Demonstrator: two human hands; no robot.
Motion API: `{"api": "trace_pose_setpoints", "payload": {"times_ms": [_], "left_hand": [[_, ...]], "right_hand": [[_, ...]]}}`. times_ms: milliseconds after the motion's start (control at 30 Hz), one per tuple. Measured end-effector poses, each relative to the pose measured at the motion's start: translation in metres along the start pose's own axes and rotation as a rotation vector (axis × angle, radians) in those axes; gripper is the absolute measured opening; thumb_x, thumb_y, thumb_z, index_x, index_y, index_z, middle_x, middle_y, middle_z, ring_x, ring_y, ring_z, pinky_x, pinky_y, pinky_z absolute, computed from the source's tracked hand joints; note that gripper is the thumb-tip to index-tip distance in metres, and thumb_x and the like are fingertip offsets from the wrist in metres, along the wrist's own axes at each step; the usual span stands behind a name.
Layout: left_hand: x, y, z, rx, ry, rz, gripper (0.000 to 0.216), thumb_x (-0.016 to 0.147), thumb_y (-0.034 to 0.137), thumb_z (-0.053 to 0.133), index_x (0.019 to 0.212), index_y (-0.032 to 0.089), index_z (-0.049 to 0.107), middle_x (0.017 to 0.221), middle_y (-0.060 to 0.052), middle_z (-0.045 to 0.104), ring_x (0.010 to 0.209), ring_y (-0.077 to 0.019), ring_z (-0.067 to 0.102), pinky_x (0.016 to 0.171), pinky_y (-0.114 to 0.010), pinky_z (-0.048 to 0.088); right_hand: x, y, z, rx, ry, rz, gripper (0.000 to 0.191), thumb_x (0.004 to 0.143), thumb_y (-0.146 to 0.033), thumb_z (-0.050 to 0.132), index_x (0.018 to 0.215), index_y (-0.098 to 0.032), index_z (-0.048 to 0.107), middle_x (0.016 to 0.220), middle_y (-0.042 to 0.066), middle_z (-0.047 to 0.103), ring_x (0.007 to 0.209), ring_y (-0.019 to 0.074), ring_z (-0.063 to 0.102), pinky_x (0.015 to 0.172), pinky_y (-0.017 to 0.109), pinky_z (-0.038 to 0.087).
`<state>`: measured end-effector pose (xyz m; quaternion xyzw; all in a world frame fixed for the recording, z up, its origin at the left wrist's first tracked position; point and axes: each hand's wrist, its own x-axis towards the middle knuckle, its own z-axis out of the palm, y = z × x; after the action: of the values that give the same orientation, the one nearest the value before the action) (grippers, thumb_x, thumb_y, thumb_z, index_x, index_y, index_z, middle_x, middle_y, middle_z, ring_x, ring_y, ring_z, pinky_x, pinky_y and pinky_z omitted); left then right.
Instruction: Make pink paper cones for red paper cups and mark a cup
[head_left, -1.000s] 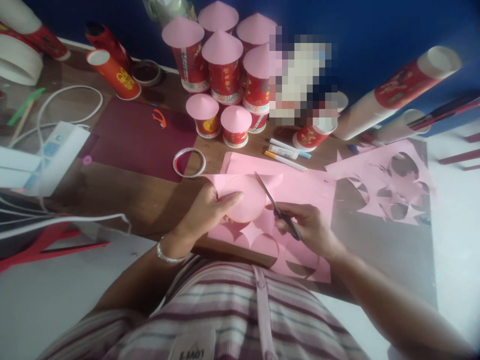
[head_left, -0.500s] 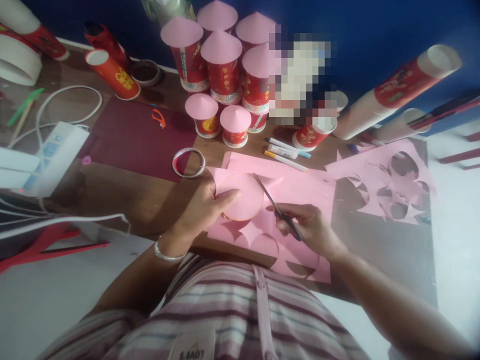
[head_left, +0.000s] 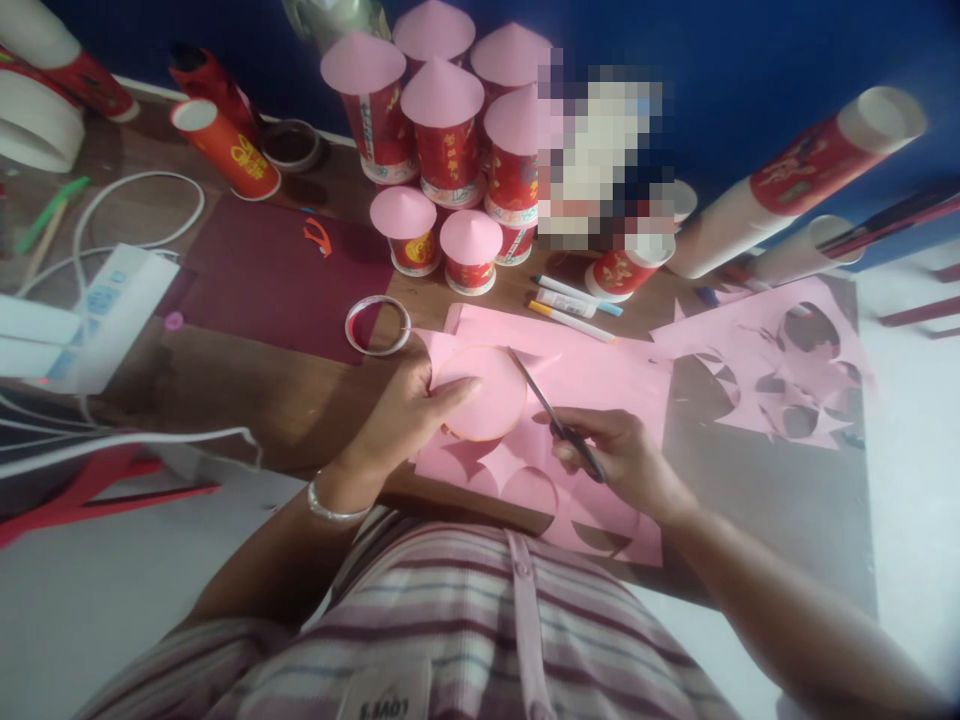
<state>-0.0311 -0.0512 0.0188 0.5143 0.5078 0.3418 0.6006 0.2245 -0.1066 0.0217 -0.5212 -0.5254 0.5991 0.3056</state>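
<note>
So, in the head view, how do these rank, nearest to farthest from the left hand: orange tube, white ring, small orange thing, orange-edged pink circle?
From the left hand:
1. Orange-edged pink circle: in its grip.
2. White ring: just beyond it.
3. Small orange thing: on the dark red sheet.
4. Orange tube: farthest, back left.

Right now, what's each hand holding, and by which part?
Left hand: pink paper, near its left edge. Right hand: scissors, by the dark handles.

The maroon-striped shirt [head_left: 442, 610] has a pink buttoned placket [head_left: 531, 635], and a silvery bracelet [head_left: 328, 515] circles the left wrist [head_left: 349, 488].
</note>
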Motion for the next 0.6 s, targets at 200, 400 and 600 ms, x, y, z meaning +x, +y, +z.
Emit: {"api": "trace_pose_setpoints", "payload": {"times_ms": [200,400,600], "left_hand": [[0.0020,-0.0059,-0.0016,0.014,0.022,0.023,0.031,0.083,0.044,0.079,0.081,0.014,0.071,0.077,-0.004,0.071,0.076,-0.0189,0.068,0.069,-0.027,0.057],[0.0032,-0.0080,-0.0037,0.053,0.026,0.043,0.033,0.084,0.046,0.078,0.077,0.015,0.071,0.075,-0.003,0.070,0.078,-0.0193,0.068,0.071,-0.027,0.056],[0.0039,-0.0083,-0.0045,0.039,0.029,0.067,0.029,0.084,0.044,0.079,0.083,0.014,0.075,0.080,-0.004,0.072,0.081,-0.0198,0.067,0.072,-0.027,0.055]], "right_hand": [[-0.0010,0.0026,0.0000,0.007,0.000,-0.018,0.040,0.084,-0.043,0.082,0.113,-0.016,0.082,0.060,0.000,0.063,0.054,0.0106,0.053,0.051,0.026,0.047],[-0.0014,0.0028,0.0000,0.021,0.004,-0.019,0.037,0.083,-0.039,0.083,0.113,-0.017,0.083,0.058,-0.001,0.062,0.053,0.0106,0.053,0.051,0.025,0.047],[-0.0016,0.0042,0.0000,0.013,0.009,-0.016,0.040,0.083,-0.042,0.083,0.113,-0.016,0.083,0.060,0.000,0.063,0.053,0.0113,0.054,0.052,0.027,0.048]]}}
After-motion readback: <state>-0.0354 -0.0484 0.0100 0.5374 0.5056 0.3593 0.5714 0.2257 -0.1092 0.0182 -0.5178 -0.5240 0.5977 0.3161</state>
